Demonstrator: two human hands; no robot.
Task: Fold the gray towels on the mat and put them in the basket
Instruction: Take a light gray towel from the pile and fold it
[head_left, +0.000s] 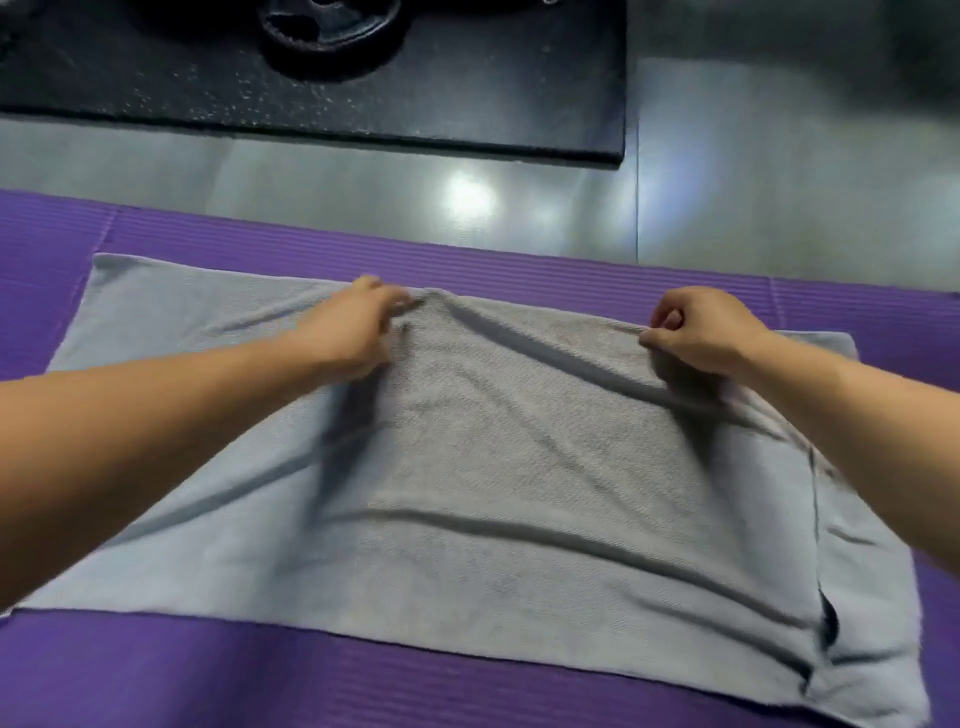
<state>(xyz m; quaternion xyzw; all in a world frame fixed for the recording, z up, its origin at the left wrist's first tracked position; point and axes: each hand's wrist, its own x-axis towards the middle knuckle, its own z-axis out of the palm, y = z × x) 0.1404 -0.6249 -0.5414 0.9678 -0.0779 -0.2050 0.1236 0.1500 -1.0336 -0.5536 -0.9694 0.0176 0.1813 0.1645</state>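
A purple mat (467, 260) lies on a glossy gray floor (311, 176). Spread on it is a pale gray towel (182, 312), with a dark gray towel (519, 441) lying over its middle. Both arms reach forward. The left hand (353, 327), slightly blurred, and the right hand (696, 332) each pinch the dark towel's far edge, lifting it a little. Beyond lies a black rubber mat (467, 93) carrying a weight plate (322, 36).
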